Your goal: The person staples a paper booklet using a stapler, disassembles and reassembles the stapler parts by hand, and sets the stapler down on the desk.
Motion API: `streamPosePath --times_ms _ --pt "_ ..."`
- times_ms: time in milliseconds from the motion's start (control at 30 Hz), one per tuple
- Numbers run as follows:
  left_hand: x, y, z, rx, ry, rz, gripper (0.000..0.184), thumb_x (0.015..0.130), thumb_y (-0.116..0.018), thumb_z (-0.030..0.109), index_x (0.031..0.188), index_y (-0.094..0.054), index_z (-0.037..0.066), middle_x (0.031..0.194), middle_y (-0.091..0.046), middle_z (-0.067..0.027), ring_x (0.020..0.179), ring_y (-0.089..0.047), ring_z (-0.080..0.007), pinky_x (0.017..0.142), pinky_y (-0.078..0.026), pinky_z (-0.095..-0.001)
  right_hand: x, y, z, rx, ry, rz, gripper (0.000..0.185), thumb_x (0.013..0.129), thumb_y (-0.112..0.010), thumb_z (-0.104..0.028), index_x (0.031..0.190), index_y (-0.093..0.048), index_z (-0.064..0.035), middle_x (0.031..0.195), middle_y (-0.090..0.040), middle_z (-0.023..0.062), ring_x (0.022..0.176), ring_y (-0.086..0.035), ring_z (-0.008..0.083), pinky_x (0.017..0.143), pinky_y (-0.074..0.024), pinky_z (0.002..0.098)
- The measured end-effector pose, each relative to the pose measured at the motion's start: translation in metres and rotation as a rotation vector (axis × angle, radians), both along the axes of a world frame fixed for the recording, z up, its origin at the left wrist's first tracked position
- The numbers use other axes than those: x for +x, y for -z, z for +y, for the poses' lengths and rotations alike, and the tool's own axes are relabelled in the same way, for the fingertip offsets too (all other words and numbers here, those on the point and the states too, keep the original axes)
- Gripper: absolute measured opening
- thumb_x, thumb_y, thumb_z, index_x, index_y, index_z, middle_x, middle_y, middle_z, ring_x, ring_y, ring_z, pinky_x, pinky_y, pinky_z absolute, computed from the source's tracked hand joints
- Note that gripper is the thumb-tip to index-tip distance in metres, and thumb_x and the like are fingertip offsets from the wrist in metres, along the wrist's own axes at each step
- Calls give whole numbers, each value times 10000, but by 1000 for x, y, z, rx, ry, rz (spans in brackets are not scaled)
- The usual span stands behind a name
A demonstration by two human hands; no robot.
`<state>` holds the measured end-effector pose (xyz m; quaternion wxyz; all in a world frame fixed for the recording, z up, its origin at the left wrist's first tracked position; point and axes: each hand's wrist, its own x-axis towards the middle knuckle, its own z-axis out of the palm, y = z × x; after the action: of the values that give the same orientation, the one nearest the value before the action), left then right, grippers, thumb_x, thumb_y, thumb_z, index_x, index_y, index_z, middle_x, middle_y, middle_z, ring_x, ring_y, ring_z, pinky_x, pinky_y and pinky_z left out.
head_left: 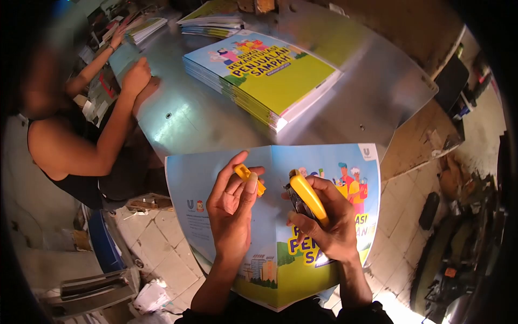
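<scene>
My right hand (329, 221) is wrapped round a yellow stapler (308, 195), its dark metal end pointing up and to the left. Between the thumb and fingers of my left hand (232, 208) is a small yellow plastic piece (250, 179), perhaps a part of the stapler. Both hands are held above an open booklet (318, 283), spread with its printed cover side up. Its left half is mostly light blue with small print; the right half shows cartoon people and large lettering, partly covered by my right hand.
A stack of matching booklets (280, 81) stands on the metal table (183, 119) ahead of me. Another stack (211, 24) lies behind it. At the left, a co-worker (102, 135) sits with a hand over the table. Tiled floor (162, 245) shows below the table.
</scene>
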<state>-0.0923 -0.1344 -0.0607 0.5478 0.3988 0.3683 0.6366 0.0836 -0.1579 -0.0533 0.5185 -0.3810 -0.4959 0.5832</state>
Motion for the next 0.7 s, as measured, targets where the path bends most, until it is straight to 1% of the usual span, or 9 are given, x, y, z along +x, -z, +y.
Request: streamPosePath --times_ms 167,267,367,400,433,500,567,633,700 --pt "0 1 1 -71 31 -54 455 967 -665 127 1368 -504 -14 1156 -645 -133 1089 -574 -155 978 -434 -309 -9 2 -9 162 48 -137 456 870 -682 78 1299 -528 57 1059 -663 132 856 -662 166 744 -544 283" --pt "0 0 0 -83 58 61 401 963 -684 128 1322 -547 15 1056 -686 -99 995 -622 -128 925 -488 -291 0 -6 -11 290 76 -465 427 840 -668 107 1253 -572 56 1015 -655 145 868 -663 198 780 -522 313" --pt "-9 1 -3 -82 203 133 396 967 -674 109 1324 -539 1 1044 -688 -104 983 -633 -125 911 -499 -281 17 -25 -5 296 49 -790 364 849 -658 71 1208 -596 51 936 -662 137 811 -665 197 710 -503 314" --pt "-11 1 -5 -81 209 99 378 953 -693 90 1300 -562 16 961 -656 -54 901 -621 -101 843 -513 -257 14 -27 -2 361 98 -760 273 861 -669 36 1125 -598 39 841 -650 117 678 -636 177 631 -493 296" --pt "-12 2 -6 -70 213 76 378 953 -693 90 1300 -562 16 961 -656 -54 901 -621 -101 843 -513 -257 18 -31 0 370 101 -785 273 861 -669 36 1125 -598 39 841 -650 117 678 -636 177 631 -493 296" --pt "-15 4 -8 -73 201 96 367 953 -690 86 1292 -566 18 963 -658 -60 903 -632 -105 855 -514 -257 24 -35 6 -51 -19 -416 203 863 -680 13 1039 -580 22 765 -628 97 584 -600 156 554 -476 279" --pt "-16 4 -8 -47 209 99 361 954 -687 83 1286 -564 11 961 -660 -65 902 -642 -109 861 -515 -259 25 -27 17 -113 -5 -179 171 892 -640 -81 980 -532 18 767 -618 114 586 -598 165 483 -465 272" --pt "-17 4 -7 -46 224 135 352 966 -658 59 1293 -551 -15 997 -664 -82 943 -649 -115 881 -523 -259 24 -24 25 -156 18 43 220 920 -594 -169 1002 -509 17 788 -616 125 639 -616 197 467 -463 271" --pt "-15 4 -9 -22 210 133 350 963 -658 50 1289 -550 -17 995 -662 -81 934 -649 -116 874 -523 -258 34 -3 41 -168 -84 321 321 997 -502 -351 1089 -487 -44 818 -644 141 676 -638 235 430 -437 259"
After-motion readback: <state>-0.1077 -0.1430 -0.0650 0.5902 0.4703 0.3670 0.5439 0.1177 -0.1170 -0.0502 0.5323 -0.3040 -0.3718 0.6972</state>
